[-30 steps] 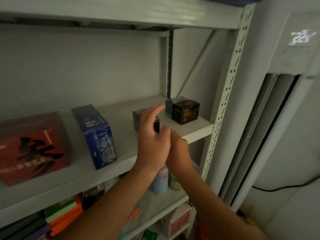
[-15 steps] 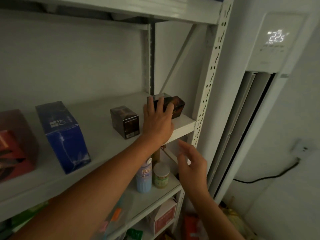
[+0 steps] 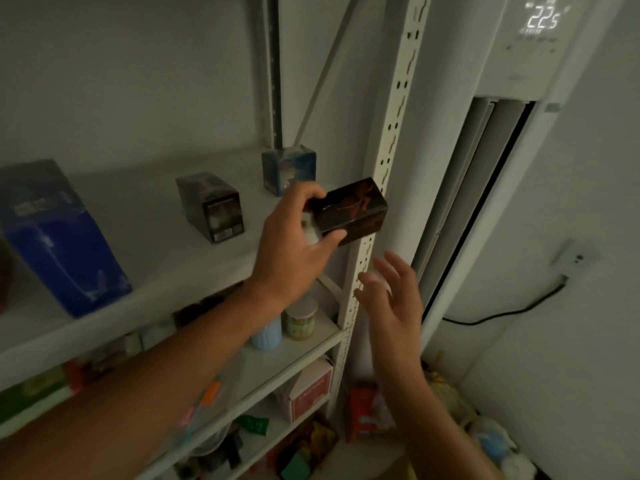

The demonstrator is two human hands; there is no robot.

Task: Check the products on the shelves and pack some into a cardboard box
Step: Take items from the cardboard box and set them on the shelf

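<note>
Print on the dark box (image 3: 349,211) in the left hand (image 3: 294,251) too dim to read; palm covers its near end. Blue carton (image 3: 59,237) at 9 o'clock smeared, lettering illegible. Red box cut by the left edge. Lower shelf goods (image 3: 114,348) at 7 o'clock blurred beyond telling. Pale bottle (image 3: 266,336) half hidden behind the left forearm.

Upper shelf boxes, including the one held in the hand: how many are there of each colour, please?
Blue: 2, the large blue box and the small blue box.
Black: 2, the black box on the shelf and the black box held by the left hand.
Total: 4.
</note>
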